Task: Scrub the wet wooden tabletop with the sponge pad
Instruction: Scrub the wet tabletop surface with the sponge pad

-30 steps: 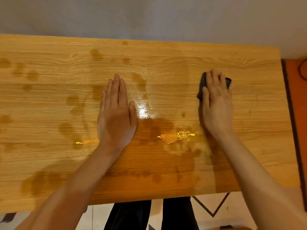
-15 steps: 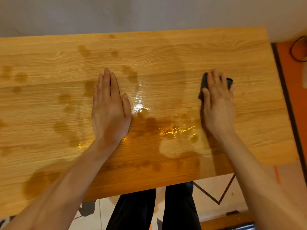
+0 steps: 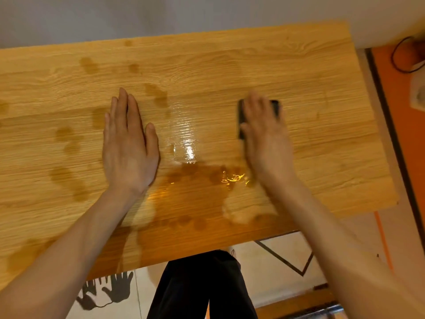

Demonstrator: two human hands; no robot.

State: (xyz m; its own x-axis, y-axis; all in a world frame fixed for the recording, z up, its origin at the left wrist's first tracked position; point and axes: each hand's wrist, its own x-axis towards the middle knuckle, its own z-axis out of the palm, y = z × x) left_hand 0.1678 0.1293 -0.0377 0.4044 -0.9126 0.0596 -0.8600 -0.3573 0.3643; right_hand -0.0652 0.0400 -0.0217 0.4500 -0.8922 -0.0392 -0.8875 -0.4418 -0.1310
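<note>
— What sort of place am I looking at?
— A home room, I'd say: a wood-grain tabletop [image 3: 207, 65] against a plain wall [image 3: 161, 14], pale floor tiles [image 3: 276, 268] with dark lines, a loose cable [image 3: 400, 56] over an orange floor strip [image 3: 404, 107].

There is only one camera, worn on the person's head. It looks forward and down, from above the near edge of the wooden tabletop [image 3: 207, 65]. It is close, so both arms reach in from the bottom corners, with the left hand [image 3: 128, 155] and the right hand [image 3: 264, 139] near the middle of the picture. The lens is wide, and the table looks tilted, higher on the right side. At the top the view reaches the wall [image 3: 161, 14] behind the table. At the bottom it looks straight down on the person's dark trousers [image 3: 202, 286] and the floor [image 3: 271, 268]. On the right it catches a strip of orange floor [image 3: 404, 111].
</note>
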